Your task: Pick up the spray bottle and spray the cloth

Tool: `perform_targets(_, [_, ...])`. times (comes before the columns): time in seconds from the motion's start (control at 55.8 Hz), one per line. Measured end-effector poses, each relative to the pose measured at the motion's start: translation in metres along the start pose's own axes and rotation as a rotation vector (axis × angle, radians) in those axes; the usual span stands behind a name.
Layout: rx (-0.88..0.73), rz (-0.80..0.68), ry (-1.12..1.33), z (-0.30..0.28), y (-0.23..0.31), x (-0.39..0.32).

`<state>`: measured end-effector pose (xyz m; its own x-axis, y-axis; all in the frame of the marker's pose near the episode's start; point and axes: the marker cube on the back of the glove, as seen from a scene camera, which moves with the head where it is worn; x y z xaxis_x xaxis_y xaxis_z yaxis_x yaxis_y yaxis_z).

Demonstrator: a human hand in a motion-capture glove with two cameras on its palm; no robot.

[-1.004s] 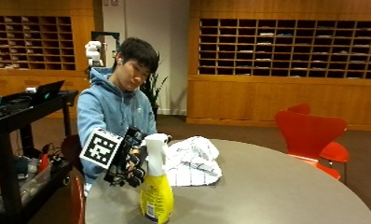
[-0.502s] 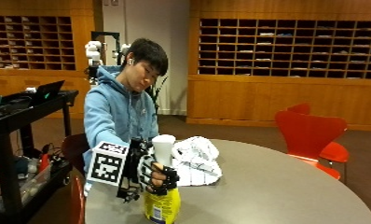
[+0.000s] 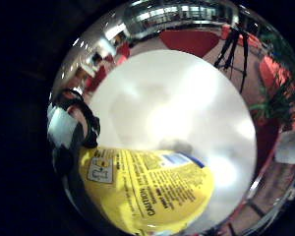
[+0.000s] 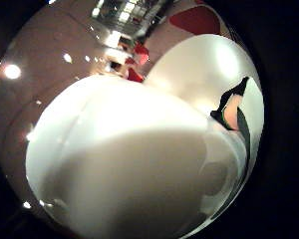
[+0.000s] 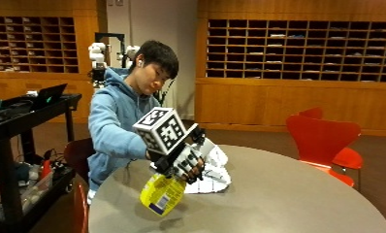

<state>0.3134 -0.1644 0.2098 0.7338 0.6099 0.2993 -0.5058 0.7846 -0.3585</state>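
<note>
The round grey desk spread out beneath the hands, with a red plastic chair well apart on its far side. Just behind the hands lay the crumpled white cloth, resting on the desk. The black-gloved right hand had its fingers curled round the neck of the yellow plastic spray bottle, which hung lifted off the desk and tilted, its base below the hand, its labelled body close against the palm.

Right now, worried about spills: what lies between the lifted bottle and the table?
Nothing; outside view shows the bottle hanging over bare table.
</note>
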Motion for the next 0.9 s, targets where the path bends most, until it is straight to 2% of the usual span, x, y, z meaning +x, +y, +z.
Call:
perform_targets(0.179, [-0.243, -0.118, 0.297, 0.001, 0.018, -0.045])
perform_targets(0.43, [-0.418, -0.222, 0.627, 0.006, 0.055, -0.103])
perform_targets(0.592, [-0.452, -0.306, 0.881, 0.008, 0.084, -0.152])
perform_targets(0.699, [-0.416, -0.337, 1.041, 0.009, 0.094, -0.179])
perform_targets(0.896, [-0.376, -0.421, 1.360, -0.003, 0.063, -0.171])
